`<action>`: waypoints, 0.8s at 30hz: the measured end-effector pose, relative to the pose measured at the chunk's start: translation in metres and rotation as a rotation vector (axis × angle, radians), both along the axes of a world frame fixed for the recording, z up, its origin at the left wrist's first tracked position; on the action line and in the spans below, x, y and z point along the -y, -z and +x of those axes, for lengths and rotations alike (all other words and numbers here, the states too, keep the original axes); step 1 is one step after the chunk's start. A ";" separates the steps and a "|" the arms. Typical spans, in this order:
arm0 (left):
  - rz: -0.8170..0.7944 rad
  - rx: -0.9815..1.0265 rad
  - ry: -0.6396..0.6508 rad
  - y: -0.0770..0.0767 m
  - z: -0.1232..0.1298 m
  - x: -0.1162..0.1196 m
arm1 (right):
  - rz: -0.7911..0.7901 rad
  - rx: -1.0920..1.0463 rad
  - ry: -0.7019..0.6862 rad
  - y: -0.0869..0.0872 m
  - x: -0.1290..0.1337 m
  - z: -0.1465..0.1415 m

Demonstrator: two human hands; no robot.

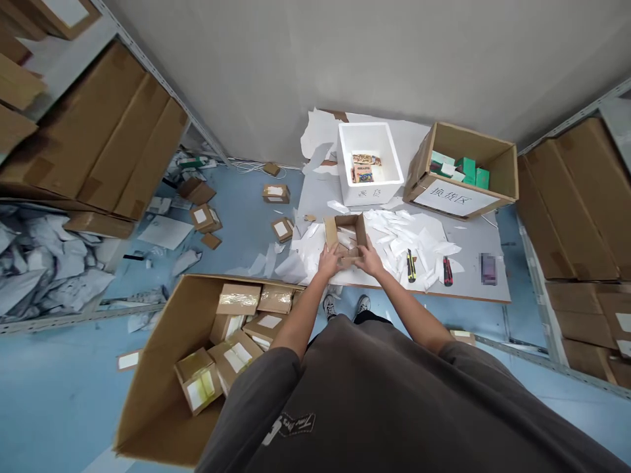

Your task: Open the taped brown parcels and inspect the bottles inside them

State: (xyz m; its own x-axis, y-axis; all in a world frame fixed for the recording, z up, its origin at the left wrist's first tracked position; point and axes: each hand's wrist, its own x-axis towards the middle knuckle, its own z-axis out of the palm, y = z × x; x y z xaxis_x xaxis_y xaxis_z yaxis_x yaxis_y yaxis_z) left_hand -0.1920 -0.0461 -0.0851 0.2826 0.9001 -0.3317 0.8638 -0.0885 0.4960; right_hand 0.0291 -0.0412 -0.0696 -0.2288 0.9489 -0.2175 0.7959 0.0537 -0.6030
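Note:
A small open cardboard box rests at the front of the table, its flaps raised and something pale lying inside. My left hand grips its near left corner, and my right hand holds the near right corner. Around the box lie many torn white paper scraps. To the right of my right hand are a black-and-yellow utility knife and a red-and-black utility knife.
Behind stand a white foam box with colourful packets and a carton holding green boxes. A large carton of parcels is at my left. Small parcels lie on the floor. Shelves flank both sides.

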 end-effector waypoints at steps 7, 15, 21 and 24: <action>0.158 0.068 0.015 0.018 -0.001 0.006 | -0.130 0.160 0.208 0.023 0.030 0.015; 0.297 0.201 0.093 0.007 -0.007 -0.002 | -0.052 0.137 0.220 0.003 0.026 0.023; 0.414 0.253 0.215 -0.034 0.019 -0.005 | 0.103 0.065 0.273 -0.034 0.048 0.064; 0.492 0.290 0.303 -0.060 0.058 -0.006 | 0.169 0.068 0.336 -0.054 0.067 0.103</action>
State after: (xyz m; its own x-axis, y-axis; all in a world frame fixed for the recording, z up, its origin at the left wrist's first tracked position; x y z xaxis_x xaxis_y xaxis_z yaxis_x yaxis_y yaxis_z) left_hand -0.1336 -0.0398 -0.0247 0.5645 0.7934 0.2277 0.6016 -0.5844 0.5446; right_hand 0.1320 -0.1081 -0.0159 0.1102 0.9923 -0.0558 0.8239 -0.1226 -0.5533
